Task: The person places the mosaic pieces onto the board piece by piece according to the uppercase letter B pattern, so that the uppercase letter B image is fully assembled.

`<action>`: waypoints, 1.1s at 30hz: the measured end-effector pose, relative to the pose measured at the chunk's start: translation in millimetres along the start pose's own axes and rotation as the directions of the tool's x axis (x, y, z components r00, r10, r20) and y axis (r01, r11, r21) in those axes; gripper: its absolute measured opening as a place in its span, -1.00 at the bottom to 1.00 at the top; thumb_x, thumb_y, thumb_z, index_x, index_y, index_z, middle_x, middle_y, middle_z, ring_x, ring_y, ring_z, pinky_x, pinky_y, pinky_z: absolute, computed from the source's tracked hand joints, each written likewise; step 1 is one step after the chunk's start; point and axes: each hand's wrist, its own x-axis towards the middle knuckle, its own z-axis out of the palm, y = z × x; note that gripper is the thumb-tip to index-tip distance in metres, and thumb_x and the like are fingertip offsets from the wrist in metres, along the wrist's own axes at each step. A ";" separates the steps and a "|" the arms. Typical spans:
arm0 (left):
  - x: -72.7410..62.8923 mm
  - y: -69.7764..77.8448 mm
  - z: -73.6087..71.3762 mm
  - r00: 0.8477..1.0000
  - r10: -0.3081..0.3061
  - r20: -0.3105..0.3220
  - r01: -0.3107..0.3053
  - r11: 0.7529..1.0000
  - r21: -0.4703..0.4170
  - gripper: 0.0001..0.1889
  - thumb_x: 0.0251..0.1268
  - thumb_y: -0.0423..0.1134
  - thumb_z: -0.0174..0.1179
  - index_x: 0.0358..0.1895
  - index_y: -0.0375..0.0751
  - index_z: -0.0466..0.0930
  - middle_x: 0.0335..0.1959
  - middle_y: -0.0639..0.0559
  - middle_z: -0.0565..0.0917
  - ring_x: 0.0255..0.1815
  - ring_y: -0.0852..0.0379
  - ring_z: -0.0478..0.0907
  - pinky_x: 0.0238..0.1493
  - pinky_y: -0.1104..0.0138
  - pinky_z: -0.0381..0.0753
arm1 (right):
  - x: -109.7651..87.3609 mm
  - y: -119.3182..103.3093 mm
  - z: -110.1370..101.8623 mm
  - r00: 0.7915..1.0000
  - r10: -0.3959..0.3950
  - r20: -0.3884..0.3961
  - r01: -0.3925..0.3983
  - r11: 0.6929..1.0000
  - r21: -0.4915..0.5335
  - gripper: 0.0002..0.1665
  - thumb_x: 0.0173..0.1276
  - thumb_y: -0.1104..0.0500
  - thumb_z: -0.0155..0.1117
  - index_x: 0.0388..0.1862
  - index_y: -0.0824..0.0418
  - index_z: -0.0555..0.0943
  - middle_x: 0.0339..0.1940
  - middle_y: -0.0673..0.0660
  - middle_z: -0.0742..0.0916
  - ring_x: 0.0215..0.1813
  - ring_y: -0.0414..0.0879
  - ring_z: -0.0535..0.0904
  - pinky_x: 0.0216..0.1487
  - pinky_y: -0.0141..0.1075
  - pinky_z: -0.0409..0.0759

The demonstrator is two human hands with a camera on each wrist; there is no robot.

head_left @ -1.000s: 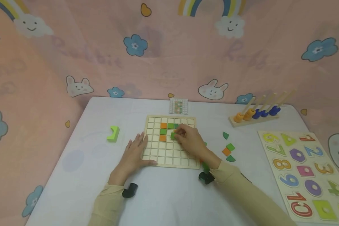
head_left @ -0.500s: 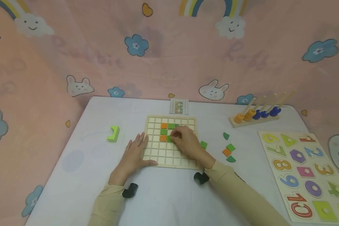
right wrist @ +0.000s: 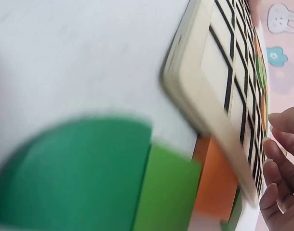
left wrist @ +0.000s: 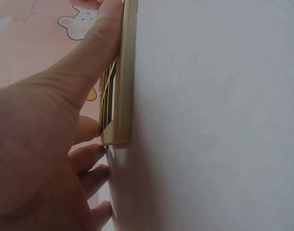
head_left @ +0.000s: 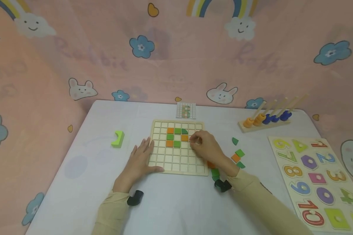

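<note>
A wooden grid board [head_left: 173, 160] lies on the table with orange and green square tiles and one dark green quarter-circle tile [head_left: 184, 131] in its cells. Over its lower left corner is my left hand [head_left: 139, 160], fingers spread along the left edge and thumb on the front edge. In the left wrist view the thumb presses along the board's side. My right hand [head_left: 207, 148] hovers over the board's right side, fingers loosely bent, nothing visible between them. Left of it sit an orange tile [head_left: 184, 138] and a green tile [head_left: 177, 144].
Loose tiles [head_left: 236, 158] lie right of the board, others [right wrist: 176, 178] against its right edge. A small pattern card [head_left: 186, 111] is behind it. Farther right stand a peg stacker [head_left: 264, 120] and a number puzzle [head_left: 309, 195]; a green block [head_left: 118, 139] is at left.
My right hand has set the green square tile into a cell, let go, and moved right, uncovering the orange tile and the quarter-circle tile. The left hand stays in place.
</note>
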 end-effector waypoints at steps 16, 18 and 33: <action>0.1 1.4 -1.0 1.000 -0.004 0.003 0.004 1.000 0.016 0.29 0.00 0.17 0.63 0.71 -0.29 0.04 0.79 -0.16 -0.05 0.81 -0.18 -0.19 0.80 -0.15 -0.23 | -19.5 49.5 -46.9 0.994 0.100 0.042 -0.095 0.989 -0.117 -0.70 0.51 0.27 0.30 0.17 0.31 0.67 0.11 0.29 0.70 0.15 0.18 0.55 0.26 0.10 0.62; 0.1 1.5 -0.7 1.000 -0.003 0.002 0.003 1.000 0.016 0.29 -0.01 0.17 0.63 0.71 -0.29 0.04 0.79 -0.16 -0.05 0.81 -0.18 -0.19 0.80 -0.15 -0.23 | -22.2 55.0 -53.6 0.992 0.117 0.041 -0.110 0.984 -0.137 -0.67 0.51 0.25 0.29 0.19 0.31 0.66 0.17 0.33 0.66 0.20 0.22 0.51 0.28 0.16 0.60; 0.6 1.0 0.0 1.000 -0.011 0.000 0.011 1.000 0.009 0.29 -0.01 0.17 0.63 0.71 -0.27 0.05 0.79 -0.15 -0.06 0.82 -0.17 -0.20 0.80 -0.14 -0.24 | -32.4 83.1 -90.4 0.984 0.167 0.061 -0.155 0.975 -0.162 -0.61 0.49 0.41 0.23 0.27 0.37 0.57 0.28 0.54 0.47 0.27 0.44 0.38 0.28 0.35 0.50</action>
